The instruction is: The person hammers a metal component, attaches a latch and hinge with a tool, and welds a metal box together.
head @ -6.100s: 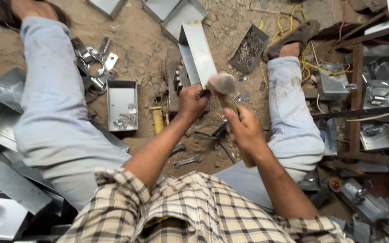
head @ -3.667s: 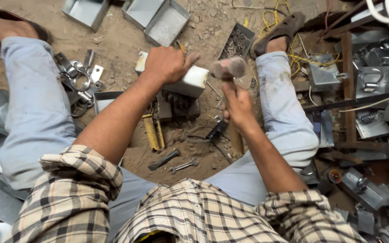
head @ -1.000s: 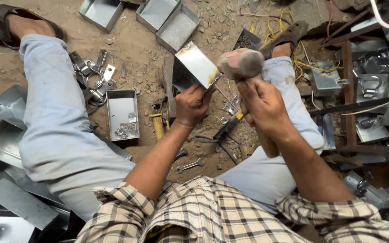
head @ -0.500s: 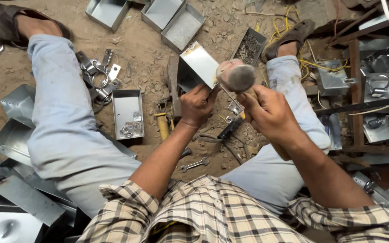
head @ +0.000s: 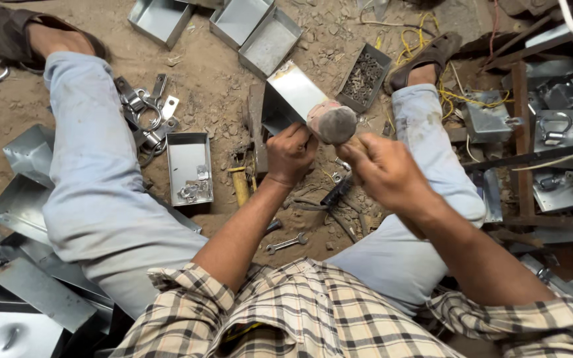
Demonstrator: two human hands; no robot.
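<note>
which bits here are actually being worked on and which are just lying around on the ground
In hand:
left hand steadying the folded sheet-metal box
right hand gripping the hammer

Lying about:
three empty metal boxes
tray with small fittings
tray of screws
spanner
cut metal sheets

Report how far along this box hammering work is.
Done, by the look of it: three shaped metal boxes lie on the dirt up front. In hand: the left hand steadies a bent sheet-metal box while the right hand holds a hammer at it. Left: a pile of flat metal sheets beside the left leg.
</note>
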